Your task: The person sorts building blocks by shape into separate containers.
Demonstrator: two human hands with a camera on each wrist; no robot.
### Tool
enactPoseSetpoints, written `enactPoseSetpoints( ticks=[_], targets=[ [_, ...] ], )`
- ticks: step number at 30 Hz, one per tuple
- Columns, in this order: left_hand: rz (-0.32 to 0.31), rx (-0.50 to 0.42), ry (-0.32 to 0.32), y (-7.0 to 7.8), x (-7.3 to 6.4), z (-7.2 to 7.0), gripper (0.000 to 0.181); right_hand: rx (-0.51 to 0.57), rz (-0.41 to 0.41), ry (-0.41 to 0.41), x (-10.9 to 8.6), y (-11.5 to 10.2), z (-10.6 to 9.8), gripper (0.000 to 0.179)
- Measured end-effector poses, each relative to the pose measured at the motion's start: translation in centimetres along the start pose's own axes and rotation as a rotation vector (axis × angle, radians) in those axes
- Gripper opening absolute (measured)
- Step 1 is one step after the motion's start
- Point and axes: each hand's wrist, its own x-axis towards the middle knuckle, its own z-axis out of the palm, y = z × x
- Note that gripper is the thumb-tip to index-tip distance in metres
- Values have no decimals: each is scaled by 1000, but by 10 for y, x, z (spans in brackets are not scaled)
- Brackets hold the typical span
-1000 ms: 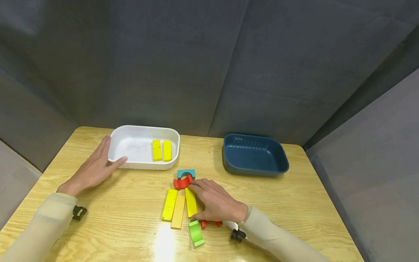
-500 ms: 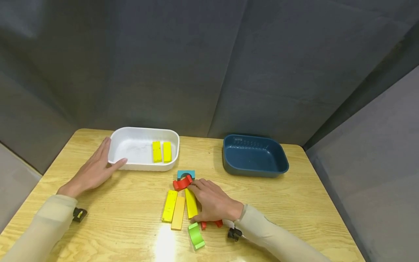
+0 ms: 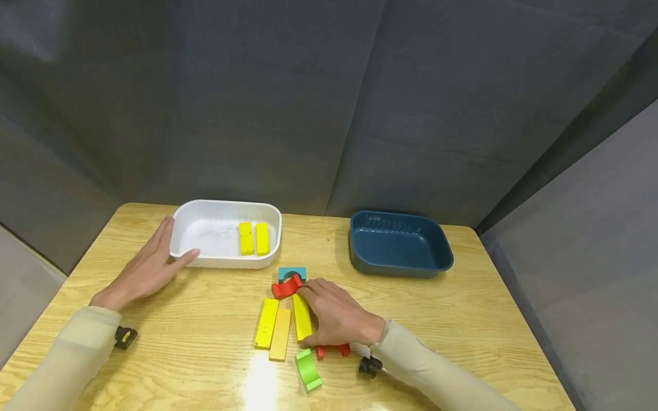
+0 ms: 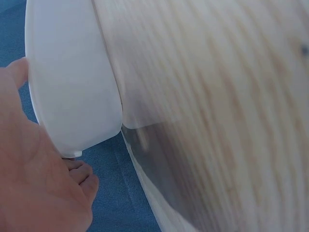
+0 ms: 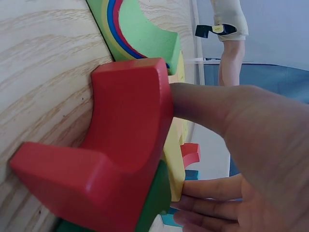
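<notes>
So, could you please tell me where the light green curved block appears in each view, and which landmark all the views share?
Head: the light green curved block is low, near the middle, just below the right hand.
Left wrist: it is not in this picture.
Right wrist: it is at the top edge, left of centre, above the large red block.
Shared landmark: the wooden table.

White glare on the table [image 3: 205, 354], soft shadows

Yellow block [image 3: 302, 318], striped green arch [image 5: 137, 39]
</notes>
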Motion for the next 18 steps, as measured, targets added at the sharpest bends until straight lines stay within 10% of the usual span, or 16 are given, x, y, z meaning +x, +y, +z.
enactPoseSetpoints(
  ticks=[18],
  targets=[
    [3,2,2,-1,1,1,108,20,-9,87,-5,1,-8,103]
  ],
)
